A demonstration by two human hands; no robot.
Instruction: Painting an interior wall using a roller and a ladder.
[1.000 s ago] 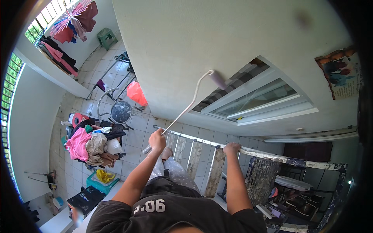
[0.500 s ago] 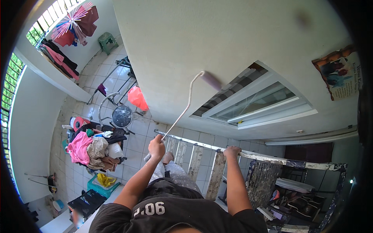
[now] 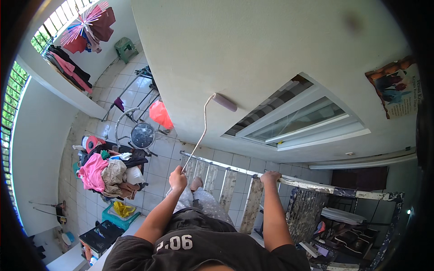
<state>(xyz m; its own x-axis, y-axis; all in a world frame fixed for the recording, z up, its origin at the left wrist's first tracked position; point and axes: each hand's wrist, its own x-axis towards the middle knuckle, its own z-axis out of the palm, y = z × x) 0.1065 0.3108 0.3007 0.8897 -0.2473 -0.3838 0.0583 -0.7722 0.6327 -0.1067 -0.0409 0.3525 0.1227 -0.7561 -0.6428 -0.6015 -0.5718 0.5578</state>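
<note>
Gripping a long-handled paint roller (image 3: 224,102) in a closed left hand (image 3: 177,178), holding it up by the off-white wall (image 3: 253,45), just left of the window (image 3: 312,118). Also hanging onto a seriously paint-splattered ladder (image 3: 251,203) with the right hand (image 3: 270,176) curled over its edge.

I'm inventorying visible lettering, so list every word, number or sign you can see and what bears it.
Black fabric short-sleeved shirt: large pale numerals, left uncopied.
Brown-and-cream wall poster: a larger printed line, left uncopied; smaller lines too small to read.
No other text is readable.
</note>
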